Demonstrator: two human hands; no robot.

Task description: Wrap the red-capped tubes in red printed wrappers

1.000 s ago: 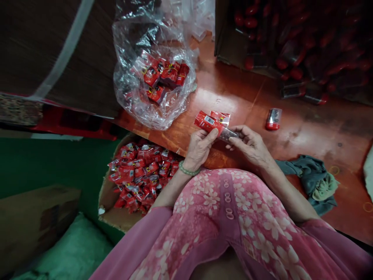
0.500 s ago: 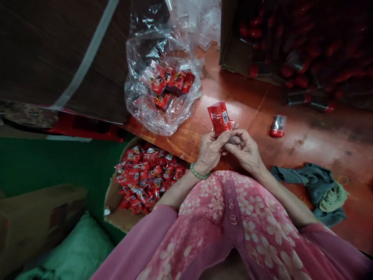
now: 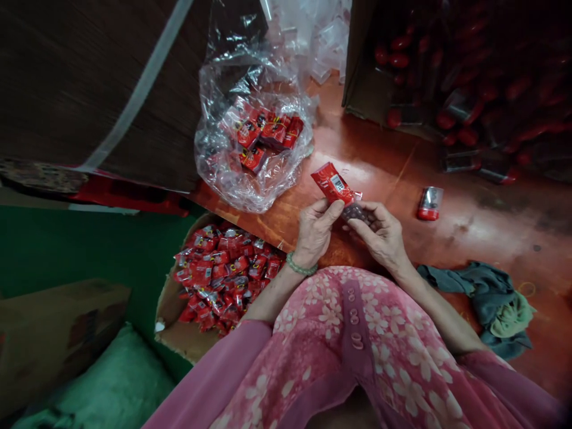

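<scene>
Just in front of my body, my left hand pinches a small red printed packet between thumb and fingers. My right hand grips a see-through piece holding dark round bits, at the packet's lower right end. Whether that piece sits inside the packet or just touches it I cannot tell. To the right, on the reddish wooden tabletop, stands a small clear container with a red base. Left of my hands lies a clear plastic bag with several red packets in it.
An open cardboard box full of red wrapped packets stands below the table edge at left. At upper right, a dark box borders many red-capped clear containers. A dark green cloth lies at right. Clear plastic pieces are at the back.
The red packet has tilted to the left and lowered. My hands have drawn slightly apart, and more of the dark-filled piece shows between them. The view has shifted a little.
</scene>
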